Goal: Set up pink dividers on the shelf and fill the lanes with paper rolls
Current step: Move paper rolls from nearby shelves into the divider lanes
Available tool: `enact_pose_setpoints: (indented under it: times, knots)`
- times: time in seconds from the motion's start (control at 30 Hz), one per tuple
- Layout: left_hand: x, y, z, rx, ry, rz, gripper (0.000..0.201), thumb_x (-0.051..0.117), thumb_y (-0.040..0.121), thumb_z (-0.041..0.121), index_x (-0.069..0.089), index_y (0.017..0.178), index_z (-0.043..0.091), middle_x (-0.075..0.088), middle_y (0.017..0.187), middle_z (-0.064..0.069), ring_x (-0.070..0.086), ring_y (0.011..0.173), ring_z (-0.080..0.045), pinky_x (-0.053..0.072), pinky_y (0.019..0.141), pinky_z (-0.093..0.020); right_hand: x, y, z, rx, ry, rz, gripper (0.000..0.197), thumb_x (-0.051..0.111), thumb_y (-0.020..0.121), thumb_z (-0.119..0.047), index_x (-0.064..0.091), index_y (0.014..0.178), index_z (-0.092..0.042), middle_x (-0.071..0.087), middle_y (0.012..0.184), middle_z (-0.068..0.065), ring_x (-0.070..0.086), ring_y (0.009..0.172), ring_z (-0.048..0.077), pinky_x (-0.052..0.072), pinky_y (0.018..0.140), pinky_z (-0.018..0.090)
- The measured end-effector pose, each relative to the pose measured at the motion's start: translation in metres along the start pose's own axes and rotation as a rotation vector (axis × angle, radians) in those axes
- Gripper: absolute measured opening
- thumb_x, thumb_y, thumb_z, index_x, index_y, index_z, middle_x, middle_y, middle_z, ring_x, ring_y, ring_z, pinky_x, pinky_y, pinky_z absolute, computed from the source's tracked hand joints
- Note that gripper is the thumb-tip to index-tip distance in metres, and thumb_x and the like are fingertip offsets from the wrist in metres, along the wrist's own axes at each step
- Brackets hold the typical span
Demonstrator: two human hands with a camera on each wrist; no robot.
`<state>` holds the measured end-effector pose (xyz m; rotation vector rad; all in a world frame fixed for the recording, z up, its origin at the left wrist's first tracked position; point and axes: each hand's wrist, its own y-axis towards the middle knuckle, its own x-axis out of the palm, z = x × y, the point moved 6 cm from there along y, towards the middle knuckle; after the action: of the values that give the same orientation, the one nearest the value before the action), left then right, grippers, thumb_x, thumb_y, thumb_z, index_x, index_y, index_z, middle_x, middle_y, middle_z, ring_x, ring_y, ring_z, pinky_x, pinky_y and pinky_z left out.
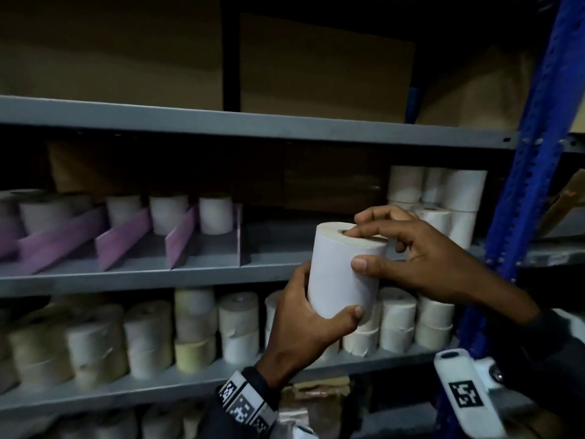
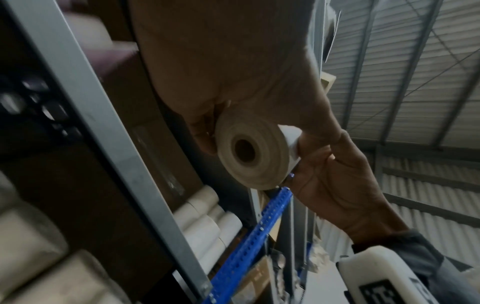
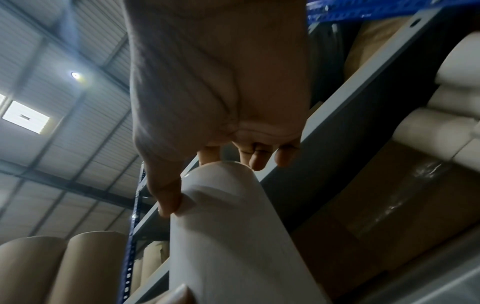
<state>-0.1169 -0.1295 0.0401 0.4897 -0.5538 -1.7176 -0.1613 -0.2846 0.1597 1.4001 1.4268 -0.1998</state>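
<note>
A white paper roll (image 1: 342,274) is held upright in front of the grey middle shelf (image 1: 190,275). My left hand (image 1: 329,299) grips its lower half from below. My right hand (image 1: 364,248) pinches its top, thumb on the side and index finger by the core hole. Several pink dividers (image 1: 123,239) stand on the shelf at the left, with a roll (image 1: 215,215) at the back of each lane. The left wrist view shows the roll's bottom end (image 2: 246,152) and the right hand (image 2: 332,174). In the right wrist view, my right hand (image 3: 211,181) sits on the roll (image 3: 233,236).
Bare shelf (image 1: 285,245) lies right of the last divider. Stacked rolls (image 1: 443,198) fill the shelf's right end by the blue upright (image 1: 522,185). The lower shelf (image 1: 142,337) is packed with rolls. Cardboard boxes (image 1: 316,68) sit on the top shelf.
</note>
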Motion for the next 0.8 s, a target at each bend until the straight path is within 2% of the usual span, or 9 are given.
enact_pose_setpoints:
  times: [0.1,0.23,0.4,0.5,0.6,0.7,0.73,0.8]
  knots:
    - [-0.032,-0.017,0.008,0.002,0.03,0.045,0.08,0.086,0.064,0.044,0.052,0.134,0.024,0.067,0.125,0.004,0.067,0.111,-0.017,0.06,0.085,-0.042,0.022,0.008,-0.022,-0.033,0.027,-0.039,0.055,0.064,0.061,-0.075,0.065,0.11,-0.05,0.046,0.126,-0.029,0.045,0.12,-0.002,0.034,0.079,0.005]
    - [-0.081,-0.038,0.014,-0.01,0.077,0.127,0.078,0.087,0.061,0.044,0.053,0.131,0.03,0.067,0.123,0.006,0.068,0.107,-0.018,0.061,0.079,-0.05,0.058,0.024,-0.054,-0.085,0.14,-0.107,0.06,0.066,0.058,-0.078,0.066,0.11,-0.048,0.048,0.129,-0.026,0.047,0.12,-0.006,0.04,0.079,0.014]
    - [-0.152,-0.063,0.021,-0.017,0.129,0.206,0.08,0.088,0.06,0.041,0.054,0.132,0.03,0.068,0.124,0.002,0.069,0.108,-0.021,0.059,0.082,-0.053,0.111,0.046,-0.101,-0.14,0.184,-0.175,0.064,0.064,0.058,-0.081,0.065,0.111,-0.046,0.045,0.131,-0.028,0.047,0.118,-0.009,0.046,0.074,0.01]
    - [-0.201,-0.082,0.028,-0.012,0.189,0.249,0.079,0.087,0.06,0.041,0.054,0.13,0.032,0.067,0.122,0.008,0.068,0.108,-0.015,0.059,0.083,-0.047,0.148,0.06,-0.135,-0.172,0.171,-0.224,0.06,0.065,0.062,-0.076,0.062,0.114,-0.047,0.043,0.133,-0.029,0.046,0.121,-0.008,0.041,0.082,0.015]
    - [-0.247,-0.102,0.035,0.006,0.262,0.291,0.074,0.084,0.061,0.042,0.053,0.128,0.04,0.068,0.119,0.013,0.069,0.103,-0.012,0.061,0.078,-0.036,0.183,0.072,-0.169,-0.212,0.203,-0.261,0.055,0.067,0.068,-0.067,0.063,0.117,-0.044,0.043,0.135,-0.026,0.045,0.123,-0.007,0.039,0.088,0.015]
    - [-0.289,-0.117,0.039,0.032,0.29,0.316,0.069,0.082,0.066,0.039,0.055,0.129,0.039,0.069,0.118,0.01,0.07,0.101,-0.016,0.061,0.075,-0.042,0.218,0.082,-0.199,-0.258,0.257,-0.273,0.052,0.069,0.071,-0.059,0.066,0.118,-0.037,0.043,0.136,-0.022,0.044,0.124,-0.009,0.039,0.093,0.007]
    - [-0.301,-0.121,0.04,0.041,0.304,0.317,0.068,0.082,0.068,0.039,0.054,0.131,0.04,0.069,0.118,0.01,0.07,0.102,-0.017,0.061,0.076,-0.041,0.229,0.086,-0.208,-0.275,0.266,-0.273,0.051,0.07,0.072,-0.057,0.067,0.118,-0.035,0.043,0.136,-0.022,0.043,0.124,-0.009,0.039,0.096,0.007]
    - [-0.324,-0.128,0.043,0.067,0.343,0.315,0.067,0.081,0.074,0.039,0.052,0.134,0.043,0.068,0.121,0.013,0.069,0.105,-0.014,0.06,0.079,-0.032,0.251,0.096,-0.225,-0.293,0.269,-0.268,0.051,0.07,0.074,-0.054,0.068,0.119,-0.03,0.044,0.136,-0.02,0.043,0.127,-0.005,0.042,0.103,0.019]
